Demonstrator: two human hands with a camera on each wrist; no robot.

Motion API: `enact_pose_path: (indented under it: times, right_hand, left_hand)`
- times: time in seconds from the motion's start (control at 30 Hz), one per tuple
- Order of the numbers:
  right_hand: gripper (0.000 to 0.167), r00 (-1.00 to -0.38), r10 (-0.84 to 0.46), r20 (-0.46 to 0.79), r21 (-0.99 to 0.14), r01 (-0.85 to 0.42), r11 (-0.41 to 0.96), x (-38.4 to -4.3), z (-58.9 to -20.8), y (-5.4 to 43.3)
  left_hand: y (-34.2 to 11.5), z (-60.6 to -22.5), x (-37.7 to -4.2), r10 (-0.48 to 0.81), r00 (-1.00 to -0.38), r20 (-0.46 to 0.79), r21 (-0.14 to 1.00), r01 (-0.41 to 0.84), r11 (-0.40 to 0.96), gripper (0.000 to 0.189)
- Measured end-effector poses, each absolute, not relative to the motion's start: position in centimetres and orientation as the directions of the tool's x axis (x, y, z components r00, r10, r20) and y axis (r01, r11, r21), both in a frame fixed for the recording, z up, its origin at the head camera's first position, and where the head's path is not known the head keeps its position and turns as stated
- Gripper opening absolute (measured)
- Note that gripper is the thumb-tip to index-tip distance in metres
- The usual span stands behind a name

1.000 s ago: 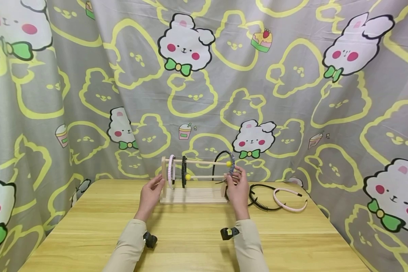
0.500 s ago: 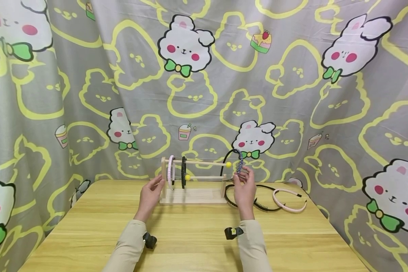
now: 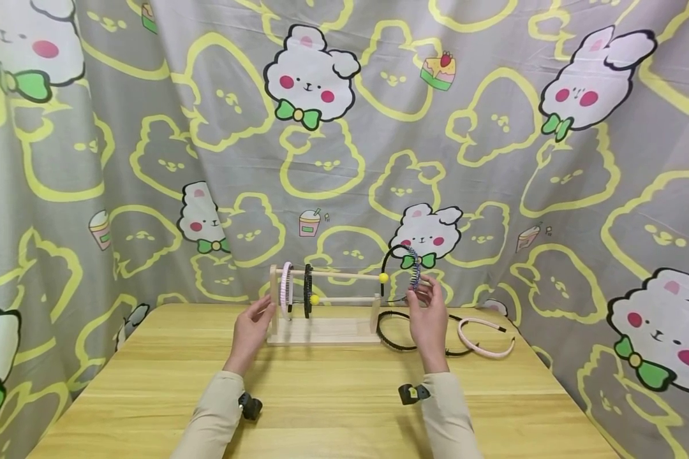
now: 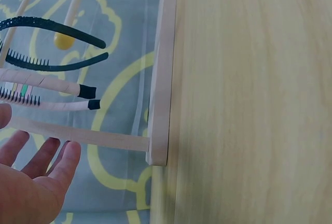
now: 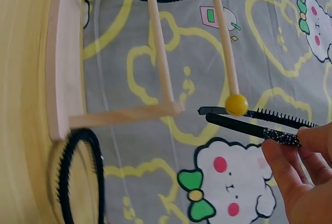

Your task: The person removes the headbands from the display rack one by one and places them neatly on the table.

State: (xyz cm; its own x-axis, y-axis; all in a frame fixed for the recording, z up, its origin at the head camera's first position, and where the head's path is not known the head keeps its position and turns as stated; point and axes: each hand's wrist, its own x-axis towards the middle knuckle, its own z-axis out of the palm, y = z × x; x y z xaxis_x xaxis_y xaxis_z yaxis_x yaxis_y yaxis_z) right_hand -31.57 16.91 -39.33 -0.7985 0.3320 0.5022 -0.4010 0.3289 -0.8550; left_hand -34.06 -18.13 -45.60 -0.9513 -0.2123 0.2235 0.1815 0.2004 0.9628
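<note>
Pinched between thumb and fingers of my right hand (image 3: 429,325) is a toothed black headband (image 3: 415,264) with glittering beads. Its narrow ends (image 5: 223,120) reach close to the yellow ball (image 5: 236,105) tipping the upper rod of a wooden rack (image 3: 324,331). My left hand (image 3: 251,331) holds the rack's left upright (image 4: 93,137), thumb on one side and fingertips on the other. A pale pink headband (image 3: 285,290) and a black toothed headband (image 3: 308,290) hang near the rack's left end. The lower rod ends in another yellow ball (image 3: 314,299).
Right of the rack, black headbands (image 3: 392,344) and a pink headband (image 3: 485,347) lie on the wooden table (image 3: 321,395). My right forearm partly covers the black ones. A patterned grey curtain (image 3: 356,146) hangs behind the table.
My right hand has moved right and slightly up with the beaded headband, from around the upper rod's end to beyond the yellow ball. The left hand stays at the rack's upright.
</note>
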Motion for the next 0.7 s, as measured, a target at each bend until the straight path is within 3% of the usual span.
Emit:
enact_pose_path:
  times: [0.33,0.53,0.7]
  right_hand:
    - [0.043,-0.748,0.341,0.569,-0.814,-0.452,0.365,-30.4,-38.2,20.1]
    - [0.044,-0.714,0.302,0.632,-0.744,-0.449,0.495,-28.7,-37.8,22.7]
    - [0.044,-0.672,0.229,0.704,-0.62,-0.424,0.661,-27.4,-38.4,25.0]
  left_hand:
    - [-18.1,-45.6,-34.0,-0.217,-0.951,0.222,0.964,0.18,0.197,0.049]
    - [-18.1,-45.5,-33.9,-0.21,-0.951,0.226,0.962,0.185,0.2,0.048]
    - [-18.2,-45.5,-33.9,-0.206,-0.953,0.223,0.962,0.18,0.206,0.048]
